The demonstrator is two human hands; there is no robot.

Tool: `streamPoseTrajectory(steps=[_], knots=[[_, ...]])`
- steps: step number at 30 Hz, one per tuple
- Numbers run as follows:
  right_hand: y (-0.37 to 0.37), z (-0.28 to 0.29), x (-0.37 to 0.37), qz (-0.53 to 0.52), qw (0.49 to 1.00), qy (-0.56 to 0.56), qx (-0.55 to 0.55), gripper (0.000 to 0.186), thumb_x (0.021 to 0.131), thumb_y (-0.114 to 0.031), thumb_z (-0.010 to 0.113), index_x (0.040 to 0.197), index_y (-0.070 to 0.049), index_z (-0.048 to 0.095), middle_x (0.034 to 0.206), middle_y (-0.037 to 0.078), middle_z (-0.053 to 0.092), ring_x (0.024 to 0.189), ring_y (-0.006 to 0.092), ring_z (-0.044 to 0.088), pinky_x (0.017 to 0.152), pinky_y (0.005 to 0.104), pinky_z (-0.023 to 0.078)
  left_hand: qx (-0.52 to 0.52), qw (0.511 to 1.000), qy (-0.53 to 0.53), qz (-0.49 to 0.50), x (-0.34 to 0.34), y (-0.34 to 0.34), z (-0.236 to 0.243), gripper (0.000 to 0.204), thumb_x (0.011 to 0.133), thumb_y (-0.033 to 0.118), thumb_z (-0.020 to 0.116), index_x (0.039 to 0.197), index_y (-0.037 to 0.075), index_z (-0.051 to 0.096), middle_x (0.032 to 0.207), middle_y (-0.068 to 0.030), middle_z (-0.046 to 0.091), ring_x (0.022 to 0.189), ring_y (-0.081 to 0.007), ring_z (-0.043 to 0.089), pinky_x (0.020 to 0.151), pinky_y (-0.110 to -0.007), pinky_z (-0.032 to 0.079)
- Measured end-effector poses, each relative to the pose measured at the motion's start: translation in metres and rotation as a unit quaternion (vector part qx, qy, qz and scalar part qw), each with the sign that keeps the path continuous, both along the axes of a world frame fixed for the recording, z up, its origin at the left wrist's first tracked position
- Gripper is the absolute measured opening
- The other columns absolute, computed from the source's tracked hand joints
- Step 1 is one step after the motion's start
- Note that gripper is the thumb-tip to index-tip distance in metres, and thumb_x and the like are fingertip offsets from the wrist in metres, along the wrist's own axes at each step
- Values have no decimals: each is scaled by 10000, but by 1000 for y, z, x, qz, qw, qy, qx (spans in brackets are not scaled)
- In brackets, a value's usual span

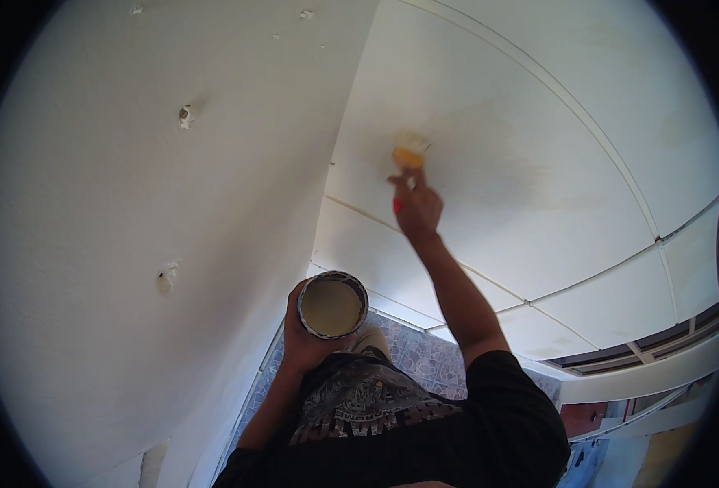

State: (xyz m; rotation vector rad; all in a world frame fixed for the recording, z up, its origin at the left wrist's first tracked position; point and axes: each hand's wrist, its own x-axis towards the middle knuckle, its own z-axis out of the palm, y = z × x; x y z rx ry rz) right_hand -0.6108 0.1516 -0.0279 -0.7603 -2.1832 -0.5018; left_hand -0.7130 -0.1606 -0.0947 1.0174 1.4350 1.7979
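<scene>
My left hand (296, 340) is wrapped around the side of a round paint can (365, 305), held upright in front of my body. Cream-coloured paint (332, 308) lies inside it, and the rim is streaked with dark and white. With my right arm stretched out, my right hand (420, 209) grips a paintbrush (409, 157) that has an orange-yellow band and pale bristles. A bit of red shows at the palm. The bristles are at the white panelled surface (465, 89), blurred by motion; whether they touch it I cannot tell. Faint beige patches mark the panel around the brush.
To the left rises a plain off-white wall (132, 211) with several chipped holes. Thin strips (490, 281) divide the panelled surface. Patterned tiles (424, 358) cover the floor below. Dark-framed openings (636, 346) and a reddish-brown piece (583, 417) stand at the lower right.
</scene>
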Motion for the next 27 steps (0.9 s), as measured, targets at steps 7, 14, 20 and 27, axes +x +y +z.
streamPoseTrajectory(steps=[7, 14, 20, 27], knots=[[-18, -72, -19, 51, 978, -31, -201, 192, 885, -110, 731, 1022, -237, 776, 1119, 21, 691, 802, 299, 745, 688, 452, 606, -1, 1000, -11, 3, 5, -6, -4, 1165, 556, 144, 1037, 1525, 64, 397, 1399, -141, 607, 1318, -285, 603, 1118, -438, 504], [-1, 95, 13, 84, 981, 163, -60, 107, 921, -138, 763, 1009, -197, 779, 993, 44, 741, 864, 297, 742, 728, 413, 594, -5, 1000, -19, 17, 4, -16, -5, 1178, 560, 135, 1037, 1532, 63, 376, 1392, -147, 606, 1311, -286, 608, 1106, -443, 516], [-9, 189, 69, 94, 941, 283, 162, 129, 926, -77, 799, 1041, -134, 805, 1033, 63, 738, 919, 217, 759, 755, 342, 617, 2, 999, -31, 11, 4, -10, -5, 1167, 579, 94, 1023, 1536, 64, 355, 1388, -149, 608, 1293, -285, 621, 1084, -437, 539], [-5, 35, 66, -76, 996, 39, 34, 162, 978, -170, 698, 1087, -242, 795, 1050, 30, 729, 648, 251, 698, 546, 391, 544, 12, 1000, 3, -9, 5, 2, 1, 1169, 577, 96, 1026, 1534, 64, 355, 1384, -150, 612, 1294, -288, 623, 1087, -440, 539]])
